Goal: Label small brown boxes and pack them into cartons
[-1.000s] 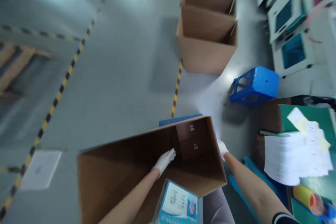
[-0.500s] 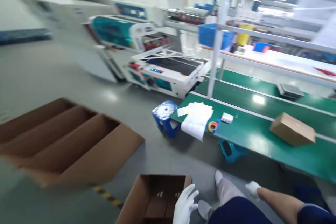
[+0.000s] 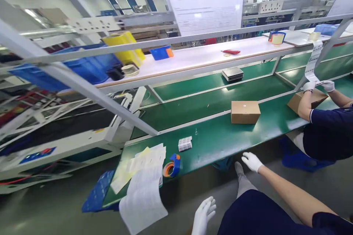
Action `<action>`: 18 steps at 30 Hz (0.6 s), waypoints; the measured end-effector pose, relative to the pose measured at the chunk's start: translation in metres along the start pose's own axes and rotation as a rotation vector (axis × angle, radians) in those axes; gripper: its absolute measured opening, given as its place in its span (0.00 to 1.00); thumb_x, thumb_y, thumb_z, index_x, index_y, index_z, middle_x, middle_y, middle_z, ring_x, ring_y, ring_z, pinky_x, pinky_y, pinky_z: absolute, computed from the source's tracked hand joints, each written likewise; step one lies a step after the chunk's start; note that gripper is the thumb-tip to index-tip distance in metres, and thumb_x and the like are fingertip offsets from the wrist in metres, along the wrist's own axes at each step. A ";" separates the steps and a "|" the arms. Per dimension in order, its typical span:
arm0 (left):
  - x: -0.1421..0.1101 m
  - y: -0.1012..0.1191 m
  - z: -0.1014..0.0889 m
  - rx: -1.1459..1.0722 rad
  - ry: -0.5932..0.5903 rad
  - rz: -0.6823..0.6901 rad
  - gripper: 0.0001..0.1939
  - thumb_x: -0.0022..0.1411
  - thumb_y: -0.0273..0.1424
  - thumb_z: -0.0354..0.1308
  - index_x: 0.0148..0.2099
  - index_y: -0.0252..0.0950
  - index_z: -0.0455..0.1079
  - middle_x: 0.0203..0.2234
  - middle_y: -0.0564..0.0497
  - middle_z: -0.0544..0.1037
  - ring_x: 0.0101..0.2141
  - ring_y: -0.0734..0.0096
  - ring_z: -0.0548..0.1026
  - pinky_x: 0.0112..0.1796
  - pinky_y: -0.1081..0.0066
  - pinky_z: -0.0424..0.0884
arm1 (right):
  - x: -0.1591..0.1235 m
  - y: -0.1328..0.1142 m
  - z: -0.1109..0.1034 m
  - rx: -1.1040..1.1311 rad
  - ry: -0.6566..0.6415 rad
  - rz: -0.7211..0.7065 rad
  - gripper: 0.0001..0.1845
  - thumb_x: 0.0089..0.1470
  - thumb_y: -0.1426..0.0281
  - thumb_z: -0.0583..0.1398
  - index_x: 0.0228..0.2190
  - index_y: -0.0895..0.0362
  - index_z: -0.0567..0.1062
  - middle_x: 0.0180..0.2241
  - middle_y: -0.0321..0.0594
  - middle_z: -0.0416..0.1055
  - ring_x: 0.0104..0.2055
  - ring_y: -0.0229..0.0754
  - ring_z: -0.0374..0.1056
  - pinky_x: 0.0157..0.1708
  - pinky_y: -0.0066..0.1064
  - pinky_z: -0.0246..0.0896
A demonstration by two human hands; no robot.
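Paper sheets (image 3: pixel 143 200) lie in a loose pile at the near end of the green worktop (image 3: pixel 217 147), with one sheet hanging over its edge. Just beside them sit a roll of orange tape in a blue dispenser (image 3: pixel 172 166) and a small stack of white packets (image 3: pixel 185 143). Neither hand holds anything. The left hand (image 3: pixel 203 216), in a white glove, is open with its fingers spread, low in the view and near the hanging sheet. The right hand (image 3: pixel 252 162), also gloved, is open with its fingers loosely together, just off the worktop's front edge and near neither the tape nor the packets. Farther along, one brown carton (image 3: pixel 245 112) sits on the worktop, apparently shut, though its seams are hard to make out from this angle. The sheets, tape and packets all lie loose, with none of them in a box. At the far right, a co-worker's hands (image 3: pixel 327 86) hold a long paper strip (image 3: pixel 311 62) above an open carton (image 3: pixel 307 102). A blue stool (image 3: pixel 97 191) stands at the worktop's near end.
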State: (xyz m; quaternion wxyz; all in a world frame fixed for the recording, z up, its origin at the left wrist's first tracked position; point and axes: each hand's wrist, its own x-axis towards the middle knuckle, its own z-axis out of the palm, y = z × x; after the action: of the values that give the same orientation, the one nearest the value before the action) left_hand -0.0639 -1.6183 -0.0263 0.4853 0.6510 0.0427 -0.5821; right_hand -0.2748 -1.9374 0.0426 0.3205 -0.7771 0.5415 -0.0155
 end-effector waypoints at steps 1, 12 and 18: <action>0.012 0.016 0.020 0.020 0.002 -0.001 0.27 0.52 0.45 0.68 0.52 0.38 0.76 0.53 0.37 0.80 0.54 0.48 0.78 0.57 0.55 0.72 | 0.036 0.012 -0.022 -0.003 0.040 -0.012 0.19 0.61 0.61 0.58 0.47 0.56 0.80 0.50 0.49 0.76 0.56 0.51 0.69 0.55 0.37 0.62; 0.075 0.123 0.173 0.090 0.008 0.016 0.35 0.51 0.54 0.69 0.53 0.36 0.78 0.52 0.37 0.81 0.51 0.49 0.80 0.54 0.57 0.74 | 0.354 0.065 -0.171 -0.066 0.259 0.220 0.37 0.65 0.49 0.44 0.68 0.51 0.58 0.69 0.56 0.50 0.56 0.58 0.66 0.54 0.50 0.63; 0.095 0.123 0.157 -0.067 0.210 -0.144 0.29 0.50 0.49 0.71 0.50 0.37 0.78 0.50 0.38 0.82 0.49 0.51 0.81 0.53 0.59 0.74 | 0.380 0.044 -0.136 -0.186 0.245 0.080 0.42 0.62 0.42 0.43 0.68 0.50 0.59 0.69 0.56 0.50 0.53 0.58 0.67 0.52 0.50 0.64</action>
State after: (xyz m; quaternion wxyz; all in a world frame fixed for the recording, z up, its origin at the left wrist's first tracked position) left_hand -0.0697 -1.8384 -0.0074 0.4566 0.6871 0.1596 -0.5422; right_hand -0.2047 -2.3353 0.0055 0.1791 -0.7735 0.6062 -0.0472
